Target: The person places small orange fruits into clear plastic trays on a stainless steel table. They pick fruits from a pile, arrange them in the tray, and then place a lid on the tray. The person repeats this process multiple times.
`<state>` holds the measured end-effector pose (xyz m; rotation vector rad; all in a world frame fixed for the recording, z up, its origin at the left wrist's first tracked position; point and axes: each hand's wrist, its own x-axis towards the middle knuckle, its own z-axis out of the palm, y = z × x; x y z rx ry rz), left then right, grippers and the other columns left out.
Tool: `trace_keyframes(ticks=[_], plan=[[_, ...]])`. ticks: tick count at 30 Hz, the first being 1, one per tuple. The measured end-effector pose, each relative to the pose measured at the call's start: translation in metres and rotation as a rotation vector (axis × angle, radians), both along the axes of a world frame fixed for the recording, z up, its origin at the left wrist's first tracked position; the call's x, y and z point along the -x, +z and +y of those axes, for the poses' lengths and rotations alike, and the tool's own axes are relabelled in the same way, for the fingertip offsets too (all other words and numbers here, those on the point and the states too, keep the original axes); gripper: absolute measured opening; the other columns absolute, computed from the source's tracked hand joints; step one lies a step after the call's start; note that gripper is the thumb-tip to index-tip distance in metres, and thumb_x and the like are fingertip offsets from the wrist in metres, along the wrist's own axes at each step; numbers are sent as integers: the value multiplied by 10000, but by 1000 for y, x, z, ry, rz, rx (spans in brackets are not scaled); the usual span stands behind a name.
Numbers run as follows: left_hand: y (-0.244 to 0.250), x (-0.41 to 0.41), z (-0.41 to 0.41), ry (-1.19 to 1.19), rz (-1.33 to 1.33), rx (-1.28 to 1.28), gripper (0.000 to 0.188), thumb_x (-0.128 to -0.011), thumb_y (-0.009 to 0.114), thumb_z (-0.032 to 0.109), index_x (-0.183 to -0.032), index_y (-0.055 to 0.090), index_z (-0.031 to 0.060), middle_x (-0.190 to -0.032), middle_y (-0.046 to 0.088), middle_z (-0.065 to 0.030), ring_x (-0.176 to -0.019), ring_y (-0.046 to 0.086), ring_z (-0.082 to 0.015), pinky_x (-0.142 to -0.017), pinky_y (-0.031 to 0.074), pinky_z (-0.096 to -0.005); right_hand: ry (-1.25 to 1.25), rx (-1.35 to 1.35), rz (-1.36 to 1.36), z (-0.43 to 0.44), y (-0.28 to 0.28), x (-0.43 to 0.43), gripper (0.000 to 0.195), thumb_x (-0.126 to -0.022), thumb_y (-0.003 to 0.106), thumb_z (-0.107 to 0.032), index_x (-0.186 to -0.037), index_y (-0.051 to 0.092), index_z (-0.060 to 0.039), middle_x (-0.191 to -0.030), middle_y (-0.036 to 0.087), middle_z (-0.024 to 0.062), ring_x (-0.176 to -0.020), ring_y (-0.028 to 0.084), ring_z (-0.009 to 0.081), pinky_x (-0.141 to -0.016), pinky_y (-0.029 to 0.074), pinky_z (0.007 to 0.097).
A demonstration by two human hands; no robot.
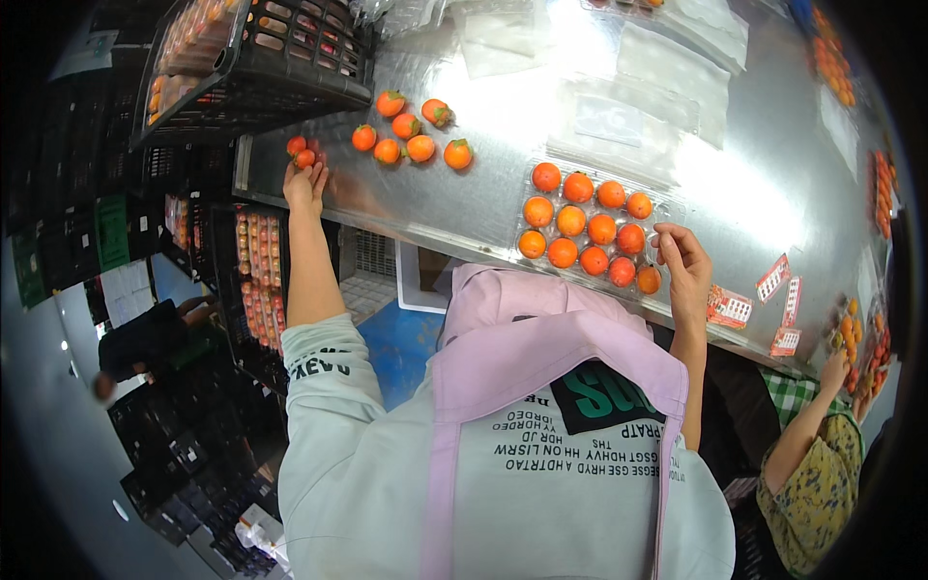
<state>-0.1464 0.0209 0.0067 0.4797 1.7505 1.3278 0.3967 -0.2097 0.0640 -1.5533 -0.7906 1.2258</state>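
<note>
My left hand [304, 190] is at the near left part of the metal table [435, 210], its fingertips at a small red-orange fruit [304, 158]. Another such fruit [296, 145] lies just beyond; whether the fingers grip either one is unclear. My right hand [683, 262] is beside the right edge of a clear plastic tray [549, 233], fingers bent. I cannot tell whether it pinches the plastic. Rows of orange persimmons [602, 229] fill the tray. Several loose persimmons [406, 126] with green calyxes lie on the metal, between the crate and the tray.
A black plastic crate [304, 69] of packed fruit stands at the back left. Clear plastic sheets or packs [638, 109] lie beyond the tray. Printed labels [729, 307] are right of my right hand. A co-worker's arm [805, 428] reaches over fruit at the far right.
</note>
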Motion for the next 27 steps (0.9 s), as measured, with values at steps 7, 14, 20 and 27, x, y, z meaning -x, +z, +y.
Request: trace_keyframes(ticks=[7,14,20,27], plan=[[-18,18,3,-24,136,50,506,-802,575,-43,-1237,366,109,-932,581,-98,-734,621,-198,-651,581,-396,-15,-33,6,-1,-3,-4,178,-898,581,-131,-1014,626,-6,-859,607,11,-757,515,60,-669,419,215],[-7,-12,-22,220,404,17,708,-762,603,-92,-1364,254,41,-997,561,-118,-791,601,-212,-607,558,-295,204,-151,-593,3,8,-2,239,-755,696,-119,-974,629,-48,-811,613,43,-747,565,168,-664,452,287],[10,-94,-54,-57,500,-306,456,-761,589,-109,-1186,461,-3,-1163,511,-117,-834,582,-150,-571,494,-249,287,-259,-1068,8,2,14,286,-664,738,-182,-908,624,-86,-841,553,41,-816,511,228,-699,406,349],[31,-195,-94,-389,338,-321,321,-847,562,-41,-1161,506,-2,-912,628,-75,-737,596,-92,-584,478,-208,462,-202,-1199,18,17,10,288,-632,735,-181,-861,610,-58,-847,500,55,-852,489,221,-700,377,338]])
